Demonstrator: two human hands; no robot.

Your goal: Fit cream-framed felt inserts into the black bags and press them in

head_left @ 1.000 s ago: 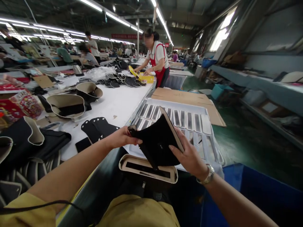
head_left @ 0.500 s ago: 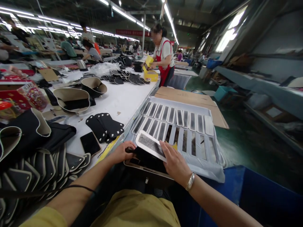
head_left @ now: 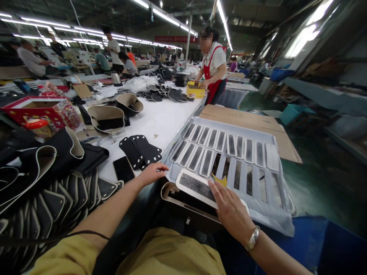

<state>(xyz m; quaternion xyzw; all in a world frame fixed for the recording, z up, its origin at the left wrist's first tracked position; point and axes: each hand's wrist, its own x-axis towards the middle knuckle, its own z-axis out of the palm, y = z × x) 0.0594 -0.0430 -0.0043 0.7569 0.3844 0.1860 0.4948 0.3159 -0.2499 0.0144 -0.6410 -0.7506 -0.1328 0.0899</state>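
Observation:
My right hand (head_left: pixel 233 214) grips an oblong panel (head_left: pixel 196 186) with a white border and a dark grey middle. The panel is tilted above an open black piece with a beige rim (head_left: pixel 168 194), in front of my body. Over the table's near edge, my left hand (head_left: pixel 153 173) is empty, its fingers stretched to the right. Beside it lie black rounded pieces (head_left: pixel 140 151) with small white marks and a dark phone-like slab (head_left: pixel 123 170). Similar oblong panels (head_left: pixel 206 162) lie in rows on a slatted, cloth-covered rack (head_left: pixel 265 214) to the right.
Curved black pieces with light edges (head_left: pixel 51 204) are heaped at the left. Black cuffs with beige linings (head_left: pixel 106 118) and a red box (head_left: pixel 37 105) stand on the white table (head_left: pixel 156 114). A co-worker in a red apron (head_left: pixel 213 72) handles a yellow box (head_left: pixel 195 90).
My left hand has let go of the dark piece's edge and opened. My right hand still holds the panel, now lower over the open piece. The view has turned left.

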